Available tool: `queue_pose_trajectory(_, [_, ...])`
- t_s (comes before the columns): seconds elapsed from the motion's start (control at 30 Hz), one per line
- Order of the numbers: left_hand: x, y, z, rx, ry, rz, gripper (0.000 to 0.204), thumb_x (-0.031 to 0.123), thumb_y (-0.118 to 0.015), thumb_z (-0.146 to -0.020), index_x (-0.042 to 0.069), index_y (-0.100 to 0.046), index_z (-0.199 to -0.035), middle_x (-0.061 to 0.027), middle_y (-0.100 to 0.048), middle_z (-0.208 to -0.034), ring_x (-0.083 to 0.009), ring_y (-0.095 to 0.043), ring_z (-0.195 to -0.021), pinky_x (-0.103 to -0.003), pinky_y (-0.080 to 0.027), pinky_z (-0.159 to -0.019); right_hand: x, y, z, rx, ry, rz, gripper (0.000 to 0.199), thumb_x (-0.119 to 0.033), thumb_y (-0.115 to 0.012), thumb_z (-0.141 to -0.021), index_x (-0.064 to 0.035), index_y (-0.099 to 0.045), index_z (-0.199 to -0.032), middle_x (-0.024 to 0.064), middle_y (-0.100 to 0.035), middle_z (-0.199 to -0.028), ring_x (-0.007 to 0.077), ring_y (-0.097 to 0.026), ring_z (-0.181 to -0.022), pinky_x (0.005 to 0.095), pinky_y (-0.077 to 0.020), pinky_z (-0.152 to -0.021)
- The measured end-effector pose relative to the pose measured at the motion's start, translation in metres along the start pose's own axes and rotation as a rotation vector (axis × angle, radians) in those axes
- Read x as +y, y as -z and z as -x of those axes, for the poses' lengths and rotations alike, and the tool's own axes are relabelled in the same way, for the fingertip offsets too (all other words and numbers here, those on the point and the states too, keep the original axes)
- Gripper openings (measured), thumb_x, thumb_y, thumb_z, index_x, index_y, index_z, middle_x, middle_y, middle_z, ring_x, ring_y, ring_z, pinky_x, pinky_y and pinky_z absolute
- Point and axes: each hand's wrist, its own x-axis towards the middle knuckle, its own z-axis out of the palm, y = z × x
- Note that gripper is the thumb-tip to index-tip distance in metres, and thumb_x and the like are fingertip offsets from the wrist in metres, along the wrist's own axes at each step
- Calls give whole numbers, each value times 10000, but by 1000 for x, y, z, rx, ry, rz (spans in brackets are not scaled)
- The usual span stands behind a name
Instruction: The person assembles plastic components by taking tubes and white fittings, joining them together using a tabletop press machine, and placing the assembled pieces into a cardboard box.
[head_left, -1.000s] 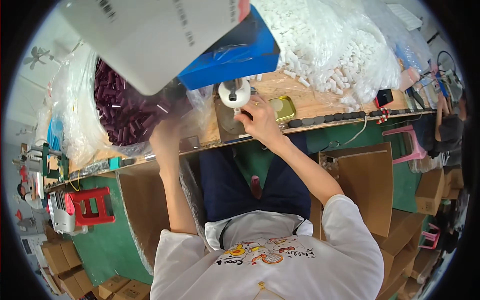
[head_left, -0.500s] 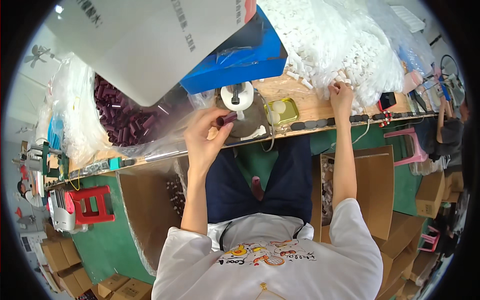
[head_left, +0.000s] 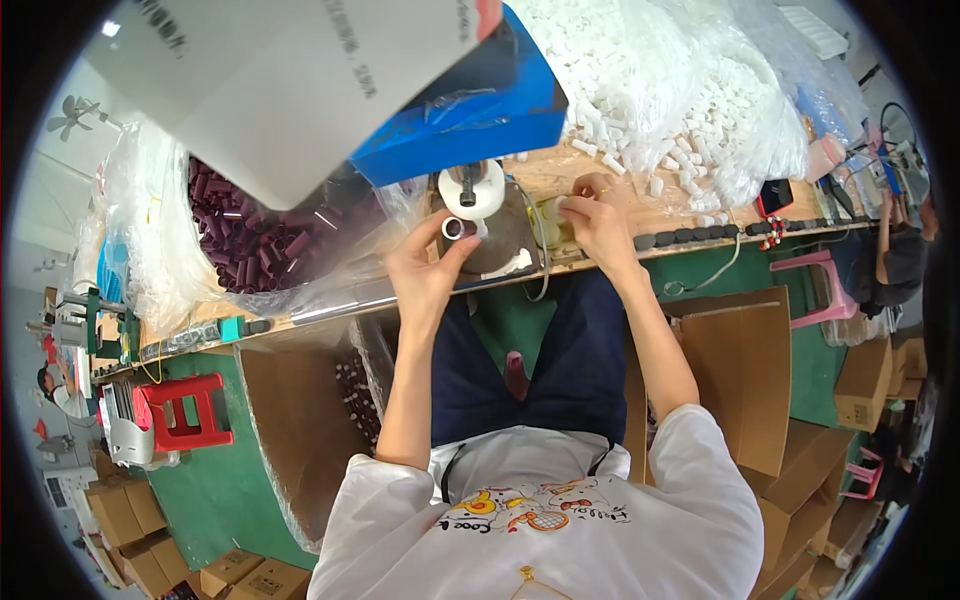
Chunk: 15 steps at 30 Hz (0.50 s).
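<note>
My left hand (head_left: 425,265) pinches a short dark purple tube (head_left: 470,229) between thumb and fingers, its pale-rimmed open end turned up. It is just in front of a white round fixture (head_left: 473,195) with a dark centre piece, above a dark round base (head_left: 510,230). Closed at the fingertips, my right hand (head_left: 602,225) is over a small yellow-green dish (head_left: 546,222). Whatever those fingertips hold is hidden or too small to name.
Purple tubes (head_left: 240,225) fill a clear plastic bag at left; white small parts (head_left: 690,130) spread at right. A blue box (head_left: 470,120) and white sheet (head_left: 270,100) overhang the bench. Open cartons (head_left: 735,370) flank my legs. A phone (head_left: 775,198) lies at right.
My right hand has moved left from the white parts to the yellow-green dish. My left hand has shifted slightly right, turning the tube so its open end shows.
</note>
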Motion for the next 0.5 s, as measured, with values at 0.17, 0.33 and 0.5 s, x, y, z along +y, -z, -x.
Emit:
queue_pose_trajectory(0.17, [5, -10, -11, 26, -250, -448, 284, 44, -864, -683, 39, -767, -950, -109, -684, -878, -268, -633, -873, -366, -509, -793, -38, 11, -14, 105, -130, -303, 110, -46, -747, -814, -41, -755, -923, 84, -717, -1002, 273, -655, -891, 368, -522, -809])
queue_pose_trajectory(0.33, [-4, 0, -20, -134, -130, -476, 304, 91, -870, -695, 28, -768, -974, -133, -704, -968, -301, -656, -954, -397, -513, -830, -67, 8, -15, 19, -283, -489, 180, -20, -734, -864, 11, -740, -1042, 99, -747, -1037, 192, -692, -971, 321, -527, -868])
queue_pose_trajectory(0.5, [-2, 3, -24, -280, -204, -436, 326, 115, -859, -730, 28, -766, -1030, -151, -714, -1015, -327, -677, -998, -412, -528, -842, -82, -14, -21, 88, -158, -745, 249, 2, -744, -824, -20, -749, -1072, 109, -747, -982, 212, -704, -882, 313, -547, -829])
